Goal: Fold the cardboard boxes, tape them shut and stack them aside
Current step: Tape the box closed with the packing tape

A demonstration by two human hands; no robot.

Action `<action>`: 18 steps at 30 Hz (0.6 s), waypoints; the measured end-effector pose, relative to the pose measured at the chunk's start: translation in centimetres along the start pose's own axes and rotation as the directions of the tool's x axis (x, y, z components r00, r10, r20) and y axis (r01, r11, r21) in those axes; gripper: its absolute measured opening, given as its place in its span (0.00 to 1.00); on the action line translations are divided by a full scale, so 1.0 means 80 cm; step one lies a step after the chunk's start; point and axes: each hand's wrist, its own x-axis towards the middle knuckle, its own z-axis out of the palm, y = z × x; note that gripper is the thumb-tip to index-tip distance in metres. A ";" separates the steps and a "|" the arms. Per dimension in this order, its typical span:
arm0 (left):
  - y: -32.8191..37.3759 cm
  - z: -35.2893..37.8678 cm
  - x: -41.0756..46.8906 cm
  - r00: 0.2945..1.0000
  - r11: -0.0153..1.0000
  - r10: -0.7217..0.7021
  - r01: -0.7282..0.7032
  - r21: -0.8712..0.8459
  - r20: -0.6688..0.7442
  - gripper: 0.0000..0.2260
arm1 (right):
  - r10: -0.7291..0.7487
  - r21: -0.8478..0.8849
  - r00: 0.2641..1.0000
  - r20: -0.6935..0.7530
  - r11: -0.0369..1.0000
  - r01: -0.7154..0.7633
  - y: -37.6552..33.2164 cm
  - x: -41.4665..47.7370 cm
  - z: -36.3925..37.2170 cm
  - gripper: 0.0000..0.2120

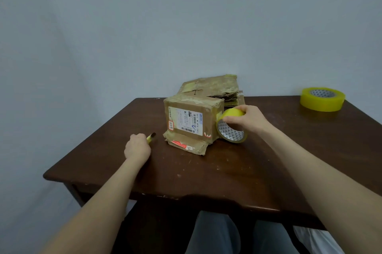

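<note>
My left hand [137, 147] rests knuckles-up on the dark wooden desk [206, 175], clenched round a small yellow tool [151, 137]. Only its dark tip shows past the fist, so I cannot tell what kind it is. My right hand [246, 119] grasps a glossy yellow tape roll [231, 128] from above; the roll stands on edge, its patterned grey core facing me. The cardboard box [192, 121] sits between the hands, just left of the right one and against the roll; the contact point is hidden. It is worn brown board, creased and taped, with a white label too small to read and a bottom flap splayed on the desk. Beyond it a crumpled second box [215, 87] shows corrugated edges, its base hidden. A spare roll [322, 99] lies flat, well right of the right hand.
</note>
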 end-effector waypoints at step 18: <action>0.257 -0.040 -0.088 0.762 0.719 0.610 -0.648 -0.250 -0.219 0.15 | 0.041 -0.018 0.996 -0.075 0.999 -0.043 0.033 -0.013 -0.049 0.25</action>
